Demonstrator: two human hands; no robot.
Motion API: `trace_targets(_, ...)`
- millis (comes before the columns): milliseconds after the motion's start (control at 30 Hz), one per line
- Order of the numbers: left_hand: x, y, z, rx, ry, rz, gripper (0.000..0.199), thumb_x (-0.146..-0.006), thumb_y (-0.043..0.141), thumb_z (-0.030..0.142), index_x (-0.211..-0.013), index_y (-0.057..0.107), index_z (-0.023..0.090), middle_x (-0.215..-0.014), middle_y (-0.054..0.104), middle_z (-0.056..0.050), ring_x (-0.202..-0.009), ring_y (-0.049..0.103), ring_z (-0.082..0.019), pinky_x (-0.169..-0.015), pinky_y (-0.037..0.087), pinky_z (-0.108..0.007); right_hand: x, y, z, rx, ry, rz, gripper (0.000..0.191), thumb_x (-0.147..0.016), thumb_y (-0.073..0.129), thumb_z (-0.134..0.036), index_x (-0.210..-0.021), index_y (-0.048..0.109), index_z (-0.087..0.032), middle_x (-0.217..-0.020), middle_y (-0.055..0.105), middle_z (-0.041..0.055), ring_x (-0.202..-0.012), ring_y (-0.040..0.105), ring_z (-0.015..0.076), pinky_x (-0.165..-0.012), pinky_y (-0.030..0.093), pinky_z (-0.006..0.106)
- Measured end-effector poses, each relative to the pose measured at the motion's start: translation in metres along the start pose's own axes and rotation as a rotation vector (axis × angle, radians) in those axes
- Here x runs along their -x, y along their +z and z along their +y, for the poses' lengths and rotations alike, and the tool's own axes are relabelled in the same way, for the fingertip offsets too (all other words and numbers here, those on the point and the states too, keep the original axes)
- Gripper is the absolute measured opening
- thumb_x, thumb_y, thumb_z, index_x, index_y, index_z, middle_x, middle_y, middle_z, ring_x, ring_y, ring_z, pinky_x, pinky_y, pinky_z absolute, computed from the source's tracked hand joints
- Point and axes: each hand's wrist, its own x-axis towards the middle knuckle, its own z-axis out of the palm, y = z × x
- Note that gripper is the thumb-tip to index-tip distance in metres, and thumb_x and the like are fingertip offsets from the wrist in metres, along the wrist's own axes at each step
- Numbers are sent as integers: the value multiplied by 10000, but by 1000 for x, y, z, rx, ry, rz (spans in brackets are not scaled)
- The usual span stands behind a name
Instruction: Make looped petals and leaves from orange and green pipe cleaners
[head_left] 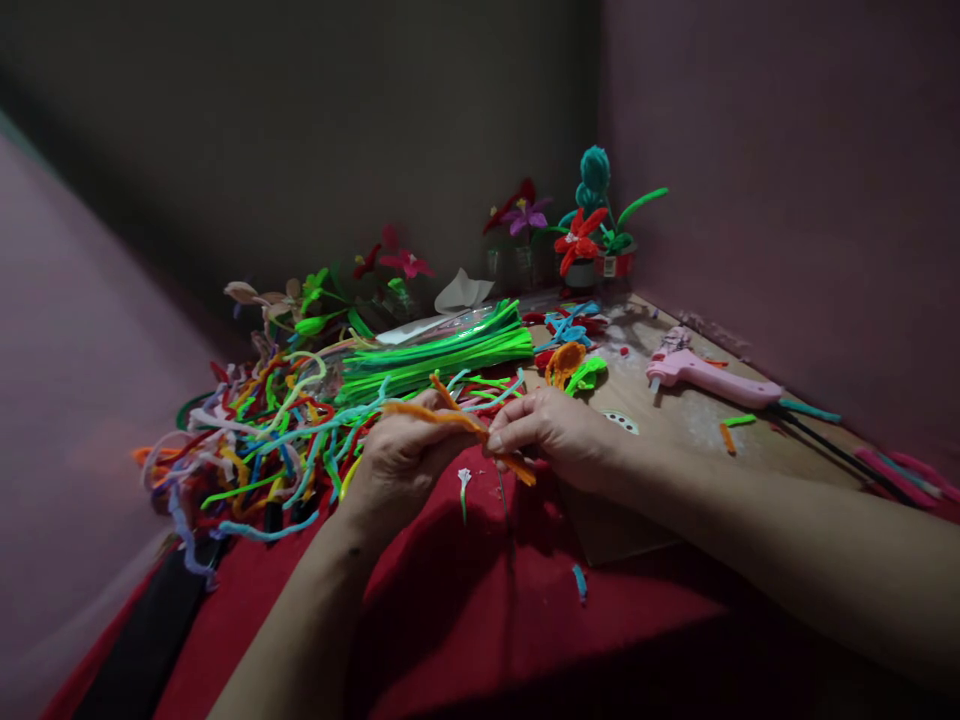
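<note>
Orange pipe cleaners (442,412) cross between my two hands over the red cloth. My left hand (401,450) is closed around them, with their ends sticking out past its fingers to the upper left. The thumb and fingertips of my right hand (544,435) pinch the same orange pipe cleaners near the crossing, and a short orange end pokes out below. Just under my hands lies a small white-tipped green piece (464,490). An orange looped petal shape (566,365) and a green one (586,376) rest beyond my right hand.
A tangled heap of coloured pipe cleaners (277,430) spreads at left, beside a green bundle (442,350). A pink glue gun (712,380) lies on the board (675,440) at right. Pipe-cleaner flowers (579,240) stand along the back wall. One blue scrap (580,583) is nearer me.
</note>
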Motion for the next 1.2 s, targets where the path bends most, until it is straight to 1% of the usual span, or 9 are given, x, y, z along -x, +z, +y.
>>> trace_targets(233, 9, 7, 15, -649, 154, -70, 160, -814, 486, 191, -785, 644, 195, -659, 620, -22, -588, 542, -135, -541, 347, -245, 0, 1, 6, 328, -130, 107, 122, -621, 540, -99, -503, 546, -128, -400, 472, -31, -363, 386, 65, -395, 287, 204)
trace_targets(333, 8, 12, 25, -712, -7, -114, 200, -800, 454, 202, -682, 610, 161, -564, 568, -30, -505, 484, -137, -497, 288, -265, 3, 2, 9, 645, -277, 196, 142, -665, 520, -93, -536, 569, -127, -438, 473, -27, -422, 401, 71, -451, 305, 213)
trace_targets(433, 3, 10, 26, -333, -343, -181, 210, -782, 463, 245, -621, 561, 150, -525, 501, -4, -480, 431, -109, -493, 285, -247, 9, 7, 14, 987, -578, 244, 152, -700, 504, -85, -581, 593, -116, -547, 540, 19, -537, 455, 104, -528, 332, 241)
trace_targets(533, -1, 5, 15, 333, -738, -325, 253, -719, 547, 301, -528, 464, 158, -442, 339, 55, -393, 272, -56, -410, 204, -209, 15, 11, 19, 1235, -895, 202, 140, -714, 494, -95, -609, 586, -105, -614, 558, 59, -611, 462, 141, -567, 343, 275)
trace_targets(667, -1, -4, 5, 906, -952, -358, 313, -607, 660, 264, -486, 390, 162, -425, 213, 96, -374, 124, -18, -371, 98, -188, 18, 12, 20, 1248, -1071, 205, 151, -727, 482, -84, -617, 586, -98, -613, 548, 64, -609, 444, 143, -573, 353, 283)
trace_targets(767, -1, -15, 5, 816, -934, -257, 243, -626, 680, 283, -532, 521, 125, -410, 296, 79, -358, 196, -13, -359, 113, -170, 15, 10, 15, 1013, -1008, 207, 139, -732, 492, -69, -649, 600, -95, -623, 561, 51, -613, 473, 125, -590, 377, 262)
trace_targets(967, -4, -29, -2, 450, -759, 209, 164, -611, 716, 271, -695, 651, 146, -576, 568, 22, -491, 476, -66, -454, 334, -167, 8, 4, 4, 380, -498, 107, 82, -719, 571, -160, -647, 598, -132, -567, 536, -18, -519, 456, 79, -506, 358, 216)
trace_targets(1100, -2, -15, 3, 443, -488, 176, 158, -629, 711, 221, -776, 675, 177, -679, 600, 0, -612, 538, -113, -556, 411, -217, 5, 2, 4, 33, -308, -20, 92, -673, 630, -208, -650, 594, -126, -526, 528, -27, -460, 444, 68, -462, 347, 208)
trace_targets(1200, 2, -6, 12, 318, -217, 128, 91, -706, 655, 201, -787, 697, 204, -759, 591, -19, -707, 548, -132, -645, 429, -242, 3, 0, 6, -41, -270, -91, 90, -650, 645, -187, -622, 592, -120, -506, 538, -22, -431, 445, 63, -432, 331, 200)
